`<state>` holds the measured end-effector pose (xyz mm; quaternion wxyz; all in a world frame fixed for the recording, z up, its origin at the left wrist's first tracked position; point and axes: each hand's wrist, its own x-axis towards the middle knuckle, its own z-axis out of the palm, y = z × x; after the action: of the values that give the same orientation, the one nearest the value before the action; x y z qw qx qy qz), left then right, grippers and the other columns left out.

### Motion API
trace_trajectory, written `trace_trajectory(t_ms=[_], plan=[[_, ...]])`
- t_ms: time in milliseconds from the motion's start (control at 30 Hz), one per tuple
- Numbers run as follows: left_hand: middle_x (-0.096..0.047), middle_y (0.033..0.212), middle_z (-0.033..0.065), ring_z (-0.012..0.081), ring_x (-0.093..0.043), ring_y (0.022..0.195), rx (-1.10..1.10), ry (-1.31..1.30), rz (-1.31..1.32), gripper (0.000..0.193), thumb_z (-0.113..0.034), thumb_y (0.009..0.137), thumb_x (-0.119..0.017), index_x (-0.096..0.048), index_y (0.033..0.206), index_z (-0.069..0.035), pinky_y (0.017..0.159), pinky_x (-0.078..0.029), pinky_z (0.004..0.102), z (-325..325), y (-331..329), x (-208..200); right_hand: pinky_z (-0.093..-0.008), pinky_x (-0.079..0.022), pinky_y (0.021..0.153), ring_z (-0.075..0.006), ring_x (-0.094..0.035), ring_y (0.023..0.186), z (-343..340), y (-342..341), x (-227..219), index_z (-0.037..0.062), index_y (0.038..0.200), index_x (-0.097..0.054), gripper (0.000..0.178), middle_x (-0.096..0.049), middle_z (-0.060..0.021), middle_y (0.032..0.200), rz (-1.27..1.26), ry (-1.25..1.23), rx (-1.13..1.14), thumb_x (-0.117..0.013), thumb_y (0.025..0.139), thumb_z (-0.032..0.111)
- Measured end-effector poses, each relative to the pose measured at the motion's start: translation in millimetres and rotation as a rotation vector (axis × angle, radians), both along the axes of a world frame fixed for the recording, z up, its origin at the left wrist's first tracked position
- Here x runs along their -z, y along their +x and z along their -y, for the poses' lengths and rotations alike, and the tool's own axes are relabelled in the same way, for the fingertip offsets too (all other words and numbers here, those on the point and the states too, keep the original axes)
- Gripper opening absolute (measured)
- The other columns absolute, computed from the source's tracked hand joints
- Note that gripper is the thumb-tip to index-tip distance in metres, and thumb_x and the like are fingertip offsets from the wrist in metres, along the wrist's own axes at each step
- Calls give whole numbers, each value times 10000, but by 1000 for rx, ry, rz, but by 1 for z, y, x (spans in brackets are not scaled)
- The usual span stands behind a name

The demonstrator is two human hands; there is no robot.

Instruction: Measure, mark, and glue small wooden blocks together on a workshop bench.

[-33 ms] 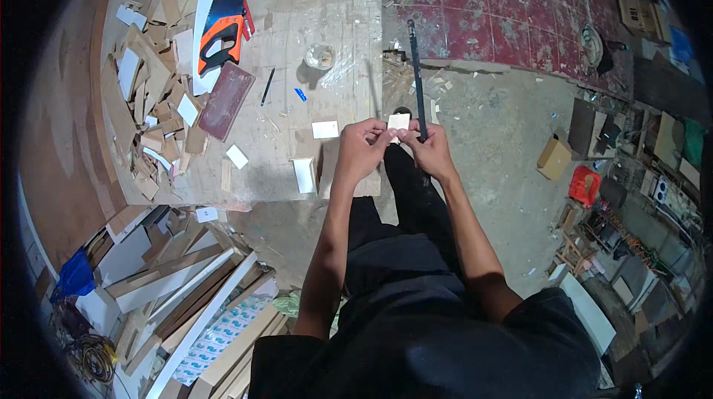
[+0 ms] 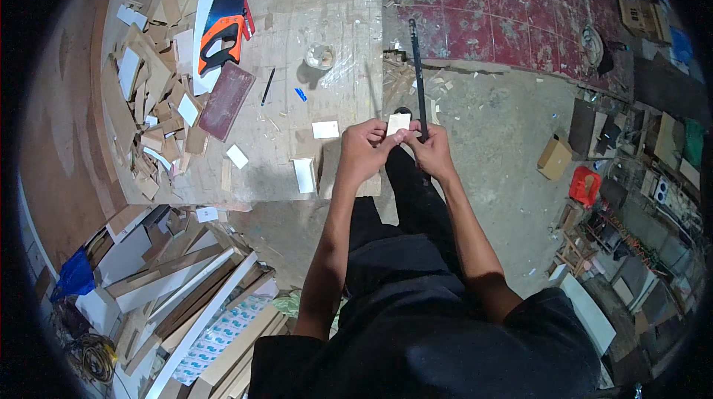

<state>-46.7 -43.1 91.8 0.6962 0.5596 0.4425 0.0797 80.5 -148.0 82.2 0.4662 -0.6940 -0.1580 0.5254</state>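
My left hand [image 2: 364, 150] and my right hand [image 2: 432, 152] come together over my leg, just off the table's right edge. Between their thumbs and fingers they hold a small pale rectangular piece of board [image 2: 399, 123]. A long, thin dark bar [image 2: 418, 72] is also gripped in my right hand, pointing away from me; I cannot make out its exact kind. Nearest to my left hand on the table lie a small white block [image 2: 325, 130] and a white-faced offcut [image 2: 304, 175].
On the wooden table [image 2: 275, 154] lie an orange-handled handsaw [image 2: 220, 39], a reddish-brown slab [image 2: 226, 101], a pen [image 2: 267, 87], a clear cup [image 2: 319, 56] and a heap of wood offcuts [image 2: 160, 87]. Stacked boards [image 2: 186, 302] lean at lower left. A red plastic container [image 2: 584, 186] sits at right.
My thumbs have shifted slightly on the small piece of board. The dark bar's far end has moved a touch to the right.
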Motion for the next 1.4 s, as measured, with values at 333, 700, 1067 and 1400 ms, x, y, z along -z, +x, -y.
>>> trace_trajectory(t_ms=[333, 700, 1067, 1400], plan=[[-617, 680, 13, 57, -530, 587, -73, -238, 46, 118, -95, 877, -660, -657, 815, 6, 528, -411, 211, 13, -14, 27, -225, -274, 472, -16, -370, 559, 9, 6, 4, 55, 752, -605, 209, -451, 92, 608, 76, 55, -147, -708, 855, 205], [-627, 693, 23, 63, -535, 581, -64, -298, -49, 113, -102, 860, -677, -670, 815, 1, 516, -410, 224, 13, -19, 58, -225, -311, 498, -27, -403, 600, 11, 13, 48, 49, 763, -627, 213, -472, 81, 637, 72, 17, -341, -734, 833, 220], [-656, 708, 54, 138, -595, 582, -233, -664, -239, 212, -152, 834, -690, -671, 995, -16, 525, -465, 249, -9, -7, 104, -256, -464, 636, -82, -590, 718, 6, -2, 98, 10, 895, -707, 182, -667, -14, 792, 265, 59, -180, -753, 797, 156], [-617, 837, 100, 205, -660, 763, -341, 511, -46, 154, -66, 846, -665, -632, 974, 13, 742, -519, 288, -42, 29, 125, -229, -413, 550, -58, -519, 591, -37, -7, 133, -8, 798, -704, 180, -637, 11, 688, 0, -213, 249, -768, 792, 161]])
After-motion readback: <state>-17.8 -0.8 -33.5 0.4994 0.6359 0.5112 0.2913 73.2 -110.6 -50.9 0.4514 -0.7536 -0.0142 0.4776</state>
